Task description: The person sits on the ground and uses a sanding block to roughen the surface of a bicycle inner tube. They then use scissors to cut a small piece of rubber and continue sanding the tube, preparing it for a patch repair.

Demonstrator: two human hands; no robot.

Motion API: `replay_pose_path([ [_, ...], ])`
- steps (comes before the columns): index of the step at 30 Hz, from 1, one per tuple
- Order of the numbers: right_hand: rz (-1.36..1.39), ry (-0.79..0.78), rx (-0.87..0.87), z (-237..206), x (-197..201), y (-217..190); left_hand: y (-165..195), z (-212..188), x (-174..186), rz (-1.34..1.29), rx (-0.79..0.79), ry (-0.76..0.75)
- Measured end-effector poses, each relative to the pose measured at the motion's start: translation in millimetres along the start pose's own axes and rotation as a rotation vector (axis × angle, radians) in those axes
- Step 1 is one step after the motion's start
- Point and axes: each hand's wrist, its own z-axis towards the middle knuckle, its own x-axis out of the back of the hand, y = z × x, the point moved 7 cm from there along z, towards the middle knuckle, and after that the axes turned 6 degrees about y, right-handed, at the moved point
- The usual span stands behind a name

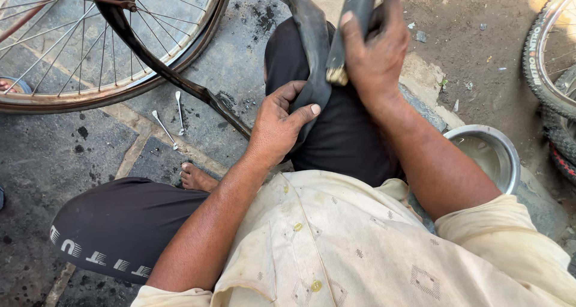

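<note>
My left hand grips a black rubber inner tube and presses it flat against my raised knee. My right hand is closed on a dark flat tool with a brass-coloured tip that rests on the tube just above my left thumb. The tube runs up out of the top of the view. I sit low on the ground in dark trousers and a pale shirt.
A bicycle wheel rim with spokes fills the upper left, its dark frame bar slanting down. Two metal spanners lie on the stone paving. A steel bowl of cloudy water stands right. Tyres lean at the right edge.
</note>
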Motion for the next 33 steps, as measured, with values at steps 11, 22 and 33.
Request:
replay_pose_path([
  [11, 0.059, -0.200, 0.454, -50.5, 1.5, -50.5, 4.3, 2.7, 6.9, 0.037, -0.083, -0.046],
  [22, -0.043, -0.350, 0.321, -86.6, 19.2, -56.1, 5.6, 1.5, 9.8, 0.014, -0.108, -0.005],
  [33, 0.050, -0.034, 0.087, -23.8, 14.6, -34.4, 4.7, 1.3, 10.2, 0.026, -0.069, 0.021],
])
